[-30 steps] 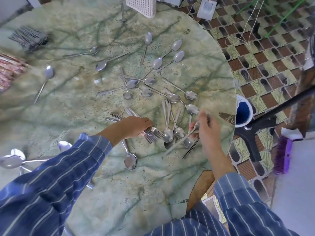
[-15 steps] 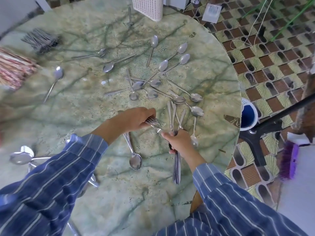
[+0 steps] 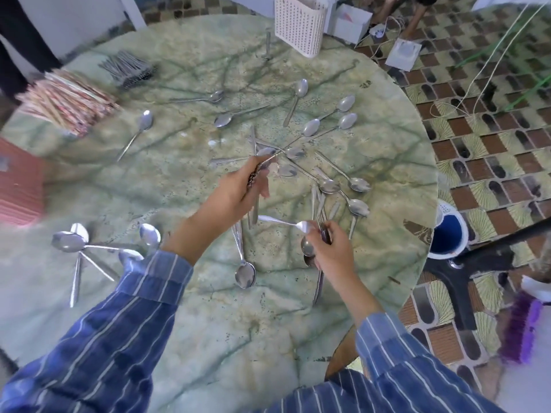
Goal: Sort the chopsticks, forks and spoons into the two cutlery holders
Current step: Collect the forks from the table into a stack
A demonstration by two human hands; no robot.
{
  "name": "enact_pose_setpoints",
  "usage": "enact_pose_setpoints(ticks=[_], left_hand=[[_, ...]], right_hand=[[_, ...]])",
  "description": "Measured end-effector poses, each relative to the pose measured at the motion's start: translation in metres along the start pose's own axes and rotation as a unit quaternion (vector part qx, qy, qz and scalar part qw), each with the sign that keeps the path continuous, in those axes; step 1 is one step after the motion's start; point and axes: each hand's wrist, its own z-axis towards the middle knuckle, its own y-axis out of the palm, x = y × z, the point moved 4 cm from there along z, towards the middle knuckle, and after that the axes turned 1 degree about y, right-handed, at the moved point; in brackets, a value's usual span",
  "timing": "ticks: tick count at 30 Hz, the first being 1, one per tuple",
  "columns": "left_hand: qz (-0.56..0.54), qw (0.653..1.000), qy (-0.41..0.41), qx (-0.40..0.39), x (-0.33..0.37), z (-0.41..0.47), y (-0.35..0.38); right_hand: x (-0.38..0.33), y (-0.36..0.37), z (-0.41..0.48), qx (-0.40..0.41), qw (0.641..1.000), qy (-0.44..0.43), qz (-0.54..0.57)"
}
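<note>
**While both hands grip cutlery, spoons wait across the tabletop**

As the left hand (image 3: 238, 193) hangs above the middle of the tabletop (image 3: 208, 338), its fingers are curled round a small bunch of forks (image 3: 252, 177). The handles poke out below the palm. Nearer the right edge, the right hand (image 3: 331, 251) clutches a mixed bundle (image 3: 319, 286) of forks and spoons, fingers wrapped round it. The long ends trail toward the near edge. One held spoon (image 3: 277, 221) sticks out sideways toward the left hand.

Just below the left wrist a single spoon (image 3: 245, 274) lies flat. Loose spoons (image 3: 310, 126) lie crossed and scattered over the middle and toward the right edge. Another cluster of spoons (image 3: 68, 241) sits by the near left edge. A pile of forks (image 3: 128, 70) and a heap of wrapped chopsticks (image 3: 65, 99) rest at the far left. A white cutlery holder (image 3: 298, 25) stands at the far edge; whether anything is in it I cannot tell.
</note>
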Motion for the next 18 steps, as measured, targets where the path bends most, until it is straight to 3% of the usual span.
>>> enact_pose_setpoints(ticks=[3,6,14,18], left_hand=[[-0.105,0.988,-0.063,0.089,0.015,-0.013,-0.009],[-0.196,0.959,-0.128,0.159,0.029,-0.031,-0.012],[-0.292,0.882,-0.272,0.252,0.059,-0.109,-0.014],[-0.332,0.856,-0.286,0.274,0.065,-0.154,-0.012]], right_hand=[[-0.017,-0.014,-0.014,0.049,0.995,-0.065,0.05],[-0.034,-0.026,-0.026,0.048,0.991,-0.102,0.072],[-0.066,-0.019,-0.058,-0.123,0.983,-0.083,0.105],[-0.065,0.008,-0.075,-0.182,0.977,-0.064,0.091]])
